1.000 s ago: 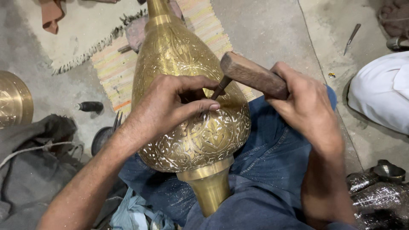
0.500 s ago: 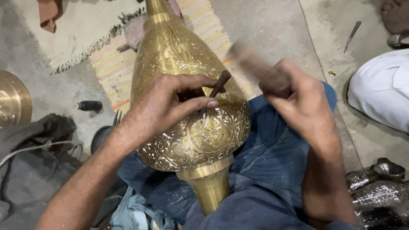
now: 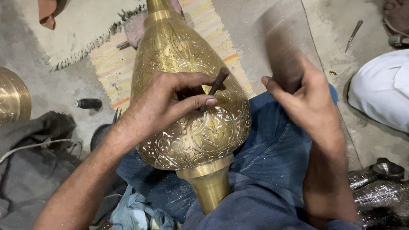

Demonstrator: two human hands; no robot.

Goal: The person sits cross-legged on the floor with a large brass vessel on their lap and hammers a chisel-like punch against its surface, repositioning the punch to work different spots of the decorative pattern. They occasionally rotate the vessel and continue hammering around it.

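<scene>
Raised now, right hand (image 3: pixel 311 106) grips blurred mallet (image 3: pixel 281 51); left hand (image 3: pixel 170 102) pinches chisel (image 3: pixel 218 81) on vase (image 3: pixel 187 85).

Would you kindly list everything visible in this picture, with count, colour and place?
engraved vase: one, brass, lying across the lap
chisel: one, dark, tip on the vase
mallet: one, brown, blurred, raised at right
striped mat: one, pale multicolour, under the vase's neck
brass dish: one, left edge
small dark cylinder: one, black, on the floor at left
metal tool: one, grey, floor, top right
white garment: one, another person's, right edge
jeans: blue, the lap
left hand: holds the chisel
right hand: grips the mallet
</scene>
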